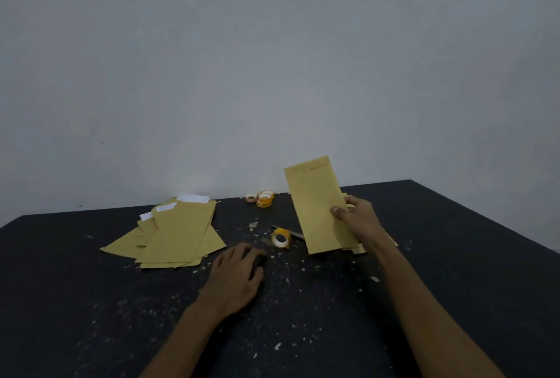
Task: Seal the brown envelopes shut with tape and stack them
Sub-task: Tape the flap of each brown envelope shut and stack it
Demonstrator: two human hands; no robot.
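Observation:
My right hand (357, 220) grips a brown envelope (318, 204) by its right edge and holds it upright and tilted above the black table (91, 302); a strip of tape shows near its top. Under it lie more brown envelopes (372, 244), mostly hidden by my hand and arm. A loose pile of brown envelopes (178, 232) with white paper sticking out sits at the left. A roll of yellow tape (281, 238) lies between the pile and the held envelope. My left hand (236, 277) rests on the table with its fingers loosely curled, holding nothing.
Three more tape rolls (263, 198) stand at the table's far edge by the grey wall. A thin blade-like tool (295, 234) lies just behind the near roll. Small paper scraps (278, 346) are scattered over the tabletop. The right table edge slopes away.

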